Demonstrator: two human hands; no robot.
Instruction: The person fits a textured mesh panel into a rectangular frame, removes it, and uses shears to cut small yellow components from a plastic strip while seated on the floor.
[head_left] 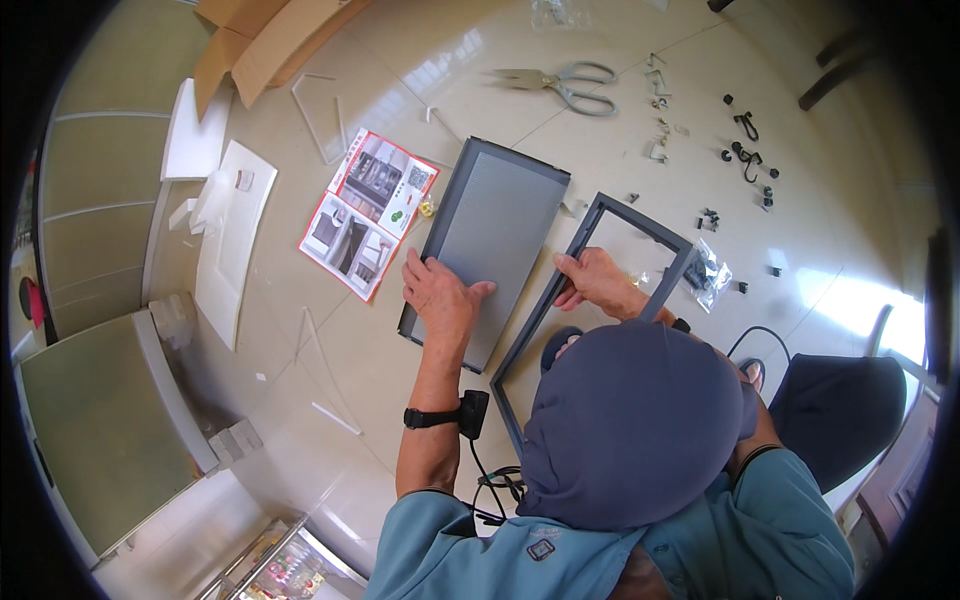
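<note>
Well, I see the left hand (443,300) spread on the grey tray (508,205) on the floor (340,350), the right hand (605,281) curled round the grey frame (645,221) beside it, both not joined yet, black hooks (747,125) loose.

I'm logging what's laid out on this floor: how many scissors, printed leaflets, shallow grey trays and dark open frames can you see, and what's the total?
Scissors: 1
Printed leaflet: 1
Shallow grey tray: 1
Dark open frame: 1
Total: 4
</note>
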